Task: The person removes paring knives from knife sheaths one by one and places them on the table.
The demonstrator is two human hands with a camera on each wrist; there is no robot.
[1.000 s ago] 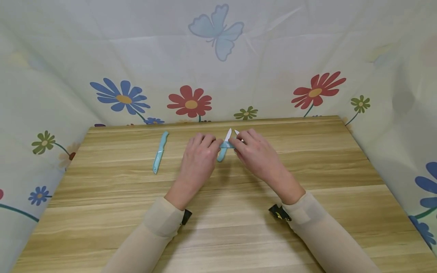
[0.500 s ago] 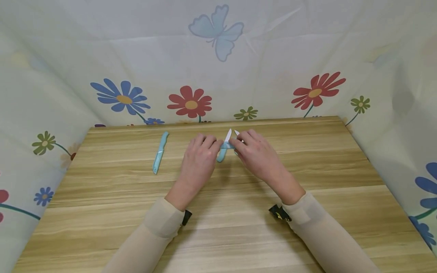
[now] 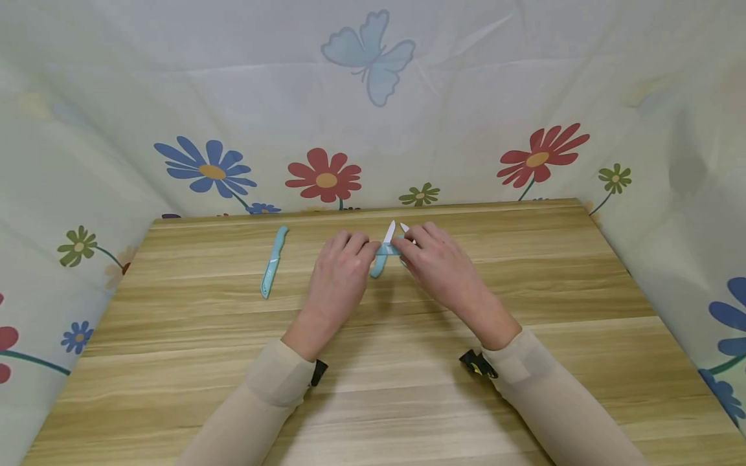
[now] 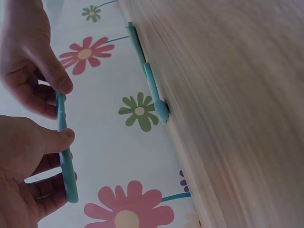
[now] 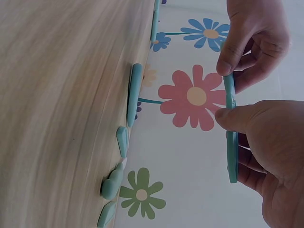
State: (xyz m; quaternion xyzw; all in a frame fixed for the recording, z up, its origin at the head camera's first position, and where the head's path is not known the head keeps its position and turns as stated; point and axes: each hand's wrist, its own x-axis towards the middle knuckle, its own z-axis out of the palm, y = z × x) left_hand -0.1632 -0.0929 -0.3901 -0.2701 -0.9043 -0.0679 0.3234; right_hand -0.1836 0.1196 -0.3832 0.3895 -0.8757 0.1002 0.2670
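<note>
Both hands hold a light-blue paring knife (image 3: 387,248) level above the table. My left hand (image 3: 340,268) pinches its handle end, thumb on the near side in the left wrist view. At the other end, my right hand (image 3: 440,262) pinches the flat sheath (image 5: 232,154). The blade does not show between the fingers. Below the hands lies a bare knife (image 3: 379,264) with a white blade and a light-blue handle. A second white blade tip (image 3: 405,226) shows beside the right fingers, the rest of it hidden by the hand. To the left lies a sheathed knife (image 3: 272,262).
Loose light-blue sheaths (image 5: 122,141) lie near knife handles on the wooden table (image 3: 373,401) in the right wrist view. A flower-printed cloth (image 3: 454,116) hangs behind the table's back edge and along both sides.
Almost nothing moves. Both hands keep their hold on the knife in the same place, and the knives on the table lie as before.
</note>
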